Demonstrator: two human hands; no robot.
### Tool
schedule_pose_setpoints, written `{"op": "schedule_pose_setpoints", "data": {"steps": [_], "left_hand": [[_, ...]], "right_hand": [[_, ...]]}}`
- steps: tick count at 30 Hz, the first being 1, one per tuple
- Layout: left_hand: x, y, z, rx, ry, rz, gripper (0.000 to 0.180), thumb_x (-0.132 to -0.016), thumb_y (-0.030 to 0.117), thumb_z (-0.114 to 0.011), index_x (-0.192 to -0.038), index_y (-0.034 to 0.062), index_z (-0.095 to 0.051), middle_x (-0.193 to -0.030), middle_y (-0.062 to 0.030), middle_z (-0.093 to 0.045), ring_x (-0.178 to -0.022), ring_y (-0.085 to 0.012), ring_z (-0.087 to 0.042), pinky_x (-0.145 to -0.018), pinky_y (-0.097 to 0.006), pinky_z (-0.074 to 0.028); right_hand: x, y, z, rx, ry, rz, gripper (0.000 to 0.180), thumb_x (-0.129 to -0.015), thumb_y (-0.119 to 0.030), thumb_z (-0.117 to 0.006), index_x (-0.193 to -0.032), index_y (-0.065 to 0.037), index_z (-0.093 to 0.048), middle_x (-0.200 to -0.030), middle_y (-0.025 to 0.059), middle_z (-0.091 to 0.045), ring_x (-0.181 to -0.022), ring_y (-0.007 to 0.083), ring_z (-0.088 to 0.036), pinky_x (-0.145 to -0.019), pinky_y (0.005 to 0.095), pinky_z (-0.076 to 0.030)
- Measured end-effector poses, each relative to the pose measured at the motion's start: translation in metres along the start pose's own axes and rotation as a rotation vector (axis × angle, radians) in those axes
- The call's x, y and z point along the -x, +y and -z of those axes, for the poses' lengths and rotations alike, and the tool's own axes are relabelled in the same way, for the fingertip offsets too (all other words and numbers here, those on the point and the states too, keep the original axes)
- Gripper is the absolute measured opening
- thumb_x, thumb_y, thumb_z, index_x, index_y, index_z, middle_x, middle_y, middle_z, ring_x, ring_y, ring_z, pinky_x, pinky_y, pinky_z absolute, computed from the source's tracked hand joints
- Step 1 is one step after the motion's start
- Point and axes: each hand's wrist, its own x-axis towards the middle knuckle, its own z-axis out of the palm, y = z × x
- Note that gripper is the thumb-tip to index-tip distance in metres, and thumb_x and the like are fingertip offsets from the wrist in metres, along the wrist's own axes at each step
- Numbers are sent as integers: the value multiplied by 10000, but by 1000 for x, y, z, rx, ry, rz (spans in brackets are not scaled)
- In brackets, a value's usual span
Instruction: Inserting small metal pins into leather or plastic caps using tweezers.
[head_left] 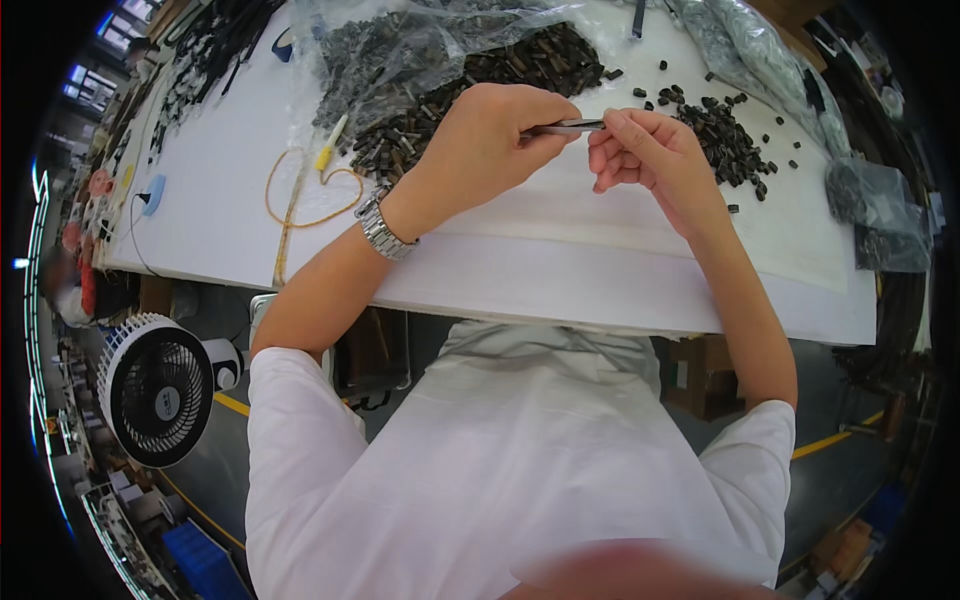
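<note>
Tool of slim grey metal [565,127], tweezer-like in shape, lies between the two hands above the near middle of the table. The left hand [490,138] grasps it, fingers curled over and the thumb pressing from the near side. The right hand [652,155] has thumb and forefinger pinched at the tool's right end, the other fingers loosely curled; whether it grips the tool itself or a tiny piece there, I cannot tell. A silver metal-link watch [385,225] circles the left wrist.

The smooth white tabletop [600,250] spreads beneath. Just beyond the left hand is a big heap of short dark-brown pieces [540,65], partly covered by clear crinkled plastic sheeting [400,50]. Beyond the right hand sits a smaller scatter of short black pieces [728,145], with a clear plastic bag of dark contents [885,210] at the right edge. Left of the left wrist lie a white stick with a yellow end [330,145] and a looped yellow-orange cord [268,190]; long black strips [205,60] fill the far left.

On the near left stands a round white-and-black fan [160,390], over grey floor [228,440] marked with yellow lines [230,403]. Brown cardboard boxes [705,375] sit under the table, a blue crate [205,560] at the near left, and bright windows [92,88] at the far left.
</note>
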Motion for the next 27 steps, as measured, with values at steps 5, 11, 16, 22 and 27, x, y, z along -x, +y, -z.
{"op": "schedule_pose_setpoints", "data": {"steps": [5,11,16,22,27], "left_hand": [[3,-2,4,-194,-59,-196,225,-868,43,-779,-1093,43,-778,-961,-104,-767,-735,-222,-727,-666,-315,-588],[3,-1,-2,220,-45,56,200,-953,88,-749,-1135,7,-766,-902,-38,-771,-658,-89,-659,-551,-247,-501],[0,15,4,563,-183,427,228,-983,135,-739,-1166,-1,-745,-852,-10,-744,-525,7,-465,-450,-195,-318],[0,13,1,706,-184,453,215,-977,124,-735,-1151,-3,-726,-828,-10,-727,-508,15,-421,-441,-183,-276],[1,9,-1,687,-199,475,169,-964,106,-727,-1099,5,-711,-797,8,-700,-520,13,-425,-449,-185,-275]], "right_hand": [[-1,3,12,-271,-153,-257,255,-1051,-259,-699,-1101,-9,-717,-946,65,-757,-755,107,-720,-780,309,-641],[3,12,10,-496,-192,-384,182,-1029,-156,-713,-1139,-11,-697,-1023,65,-764,-847,104,-736,-860,319,-647],[4,20,13,-607,-162,-363,164,-1038,-123,-691,-1152,-5,-697,-1031,57,-767,-857,100,-737,-867,305,-642],[7,23,8,-661,-167,-352,143,-1044,-125,-687,-1127,-10,-699,-1024,47,-765,-848,77,-726,-859,290,-635],[8,25,2,-659,-149,-352,143,-1042,-137,-697,-1111,-12,-698,-1021,46,-762,-843,69,-720,-857,276,-631]]}}
